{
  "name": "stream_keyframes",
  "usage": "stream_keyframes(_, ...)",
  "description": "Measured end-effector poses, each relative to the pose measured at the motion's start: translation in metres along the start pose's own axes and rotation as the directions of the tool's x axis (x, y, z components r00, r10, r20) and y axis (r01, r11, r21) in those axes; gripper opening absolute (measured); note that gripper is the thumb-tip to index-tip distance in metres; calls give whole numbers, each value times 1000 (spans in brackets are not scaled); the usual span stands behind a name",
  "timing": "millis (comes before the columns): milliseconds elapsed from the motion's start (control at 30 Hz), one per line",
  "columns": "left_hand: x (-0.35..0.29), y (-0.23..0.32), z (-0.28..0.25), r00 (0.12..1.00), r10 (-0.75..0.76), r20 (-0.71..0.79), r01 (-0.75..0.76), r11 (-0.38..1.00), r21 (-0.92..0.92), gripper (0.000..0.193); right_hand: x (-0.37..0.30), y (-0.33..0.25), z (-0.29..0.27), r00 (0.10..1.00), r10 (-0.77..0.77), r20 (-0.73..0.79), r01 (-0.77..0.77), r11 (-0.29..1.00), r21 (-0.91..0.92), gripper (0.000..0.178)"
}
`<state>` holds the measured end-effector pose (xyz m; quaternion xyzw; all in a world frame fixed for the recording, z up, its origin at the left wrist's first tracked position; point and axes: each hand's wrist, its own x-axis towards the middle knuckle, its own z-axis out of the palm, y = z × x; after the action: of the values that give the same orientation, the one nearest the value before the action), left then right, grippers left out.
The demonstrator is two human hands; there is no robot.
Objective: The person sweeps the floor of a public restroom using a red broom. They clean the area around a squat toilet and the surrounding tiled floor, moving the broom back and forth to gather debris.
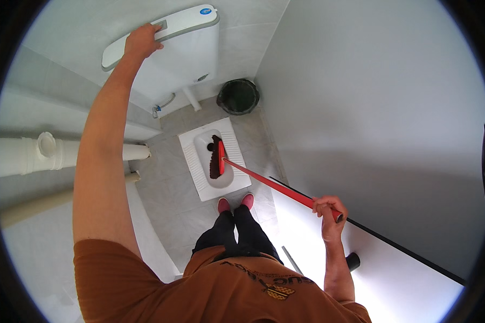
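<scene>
My right hand (330, 209) is wrapped round the upper end of a red broom (269, 182). The handle slants down to the left, and its red head with dark bristles sits inside the bowl of a white squat toilet (199, 179), beside the dark drain hole. Stretched up to the far left, my left hand (143, 41) rests on the lid of a white wall cistern (186, 51). Its fingers reach the grey flush button (160, 25) on top, while the thumb stands apart over the front edge. It holds nothing.
A black-lined bin (238, 97) stands in the far corner. Thick white pipes (70, 154) run along the left. A grey partition (382, 97) rises on the right, with a bright white panel (388, 264) below it. My red shoes (224, 205) are at the toilet's near edge.
</scene>
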<state>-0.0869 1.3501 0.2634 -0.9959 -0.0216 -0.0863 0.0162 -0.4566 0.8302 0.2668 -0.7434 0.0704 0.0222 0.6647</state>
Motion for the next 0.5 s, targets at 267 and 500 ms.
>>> stream_keyframes(267,1,2,-5,1000,2,31,-4,998,70,62,25,6,-13,1000,-10,-8,10,997,73,10)
stream_keyframes(500,2,2,-10,999,-1,48,-5,992,125,62,43,22,-17,998,13,-57,-7,995,100,10)
